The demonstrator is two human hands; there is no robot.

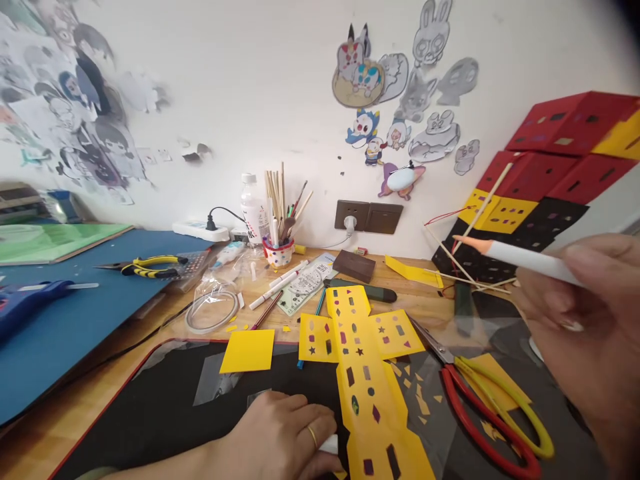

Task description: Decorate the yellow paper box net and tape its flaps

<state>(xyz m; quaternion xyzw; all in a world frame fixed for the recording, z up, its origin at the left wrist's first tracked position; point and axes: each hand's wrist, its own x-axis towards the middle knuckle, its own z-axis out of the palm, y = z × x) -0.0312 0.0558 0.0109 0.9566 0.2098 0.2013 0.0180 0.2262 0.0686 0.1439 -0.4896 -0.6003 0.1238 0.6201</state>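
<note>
My right hand (585,313), raised on the right, is closed round a white marker (530,261) with an orange tip that points left. My left hand (293,433), wearing a ring, rests low on the black mat with its fingers curled over a small white piece (329,445); most of that piece is hidden. Just right of these fingers lies a flat yellow paper box cutout (367,380), shaped like a cross and punched with small holes of many shapes. Scissors (450,367) with red and yellow handles lie beside it. A yellow paper square (247,351) is to its left.
Pliers (150,265) and a blue tool (35,300) lie on the blue board (90,300). Behind stand a cup of sticks (279,252) and a bottle (254,207). Stacked red, yellow and black paper boxes (540,167) rise at right. Yellow scraps (420,397) litter the mat.
</note>
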